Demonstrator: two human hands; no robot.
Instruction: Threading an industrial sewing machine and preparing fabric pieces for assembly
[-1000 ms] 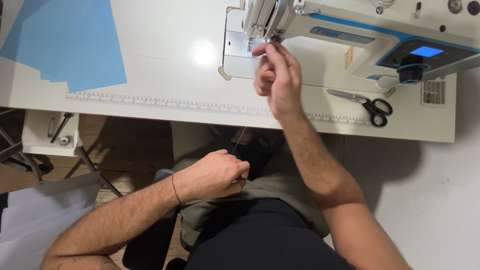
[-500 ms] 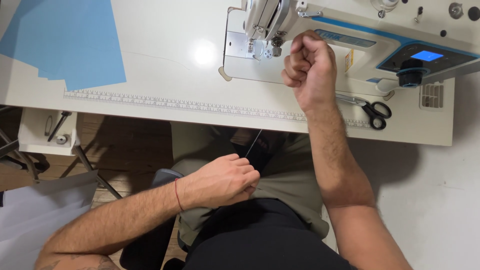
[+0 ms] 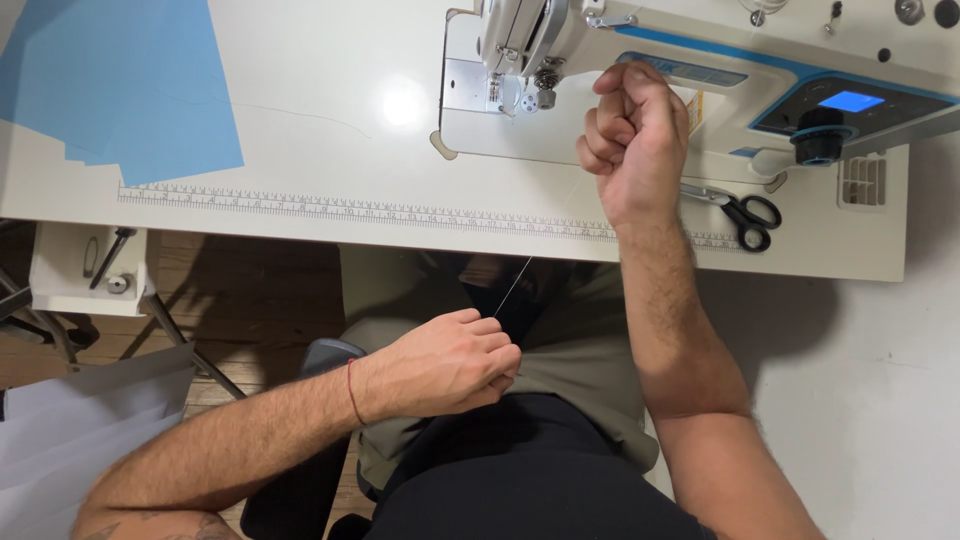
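A thin thread (image 3: 515, 283) runs taut from my lap up toward the white sewing machine (image 3: 700, 60). My left hand (image 3: 445, 362) sits over my lap below the table edge and pinches the lower end of the thread between thumb and fingers. My right hand (image 3: 635, 140) is a closed fist above the table, just right of the needle and presser foot (image 3: 520, 85); the thread seems to pass up into it, but the strand is too fine to follow there.
Black-handled scissors (image 3: 745, 212) lie right of my right wrist. A sheet of blue fabric (image 3: 120, 80) covers the table's left part. A printed ruler strip (image 3: 350, 208) runs along the front edge. Grey material (image 3: 70, 430) lies on the floor at lower left.
My right hand left the needle area, closed into a fist and shifted right. My left hand drew slightly right over my lap, keeping the thread taut.
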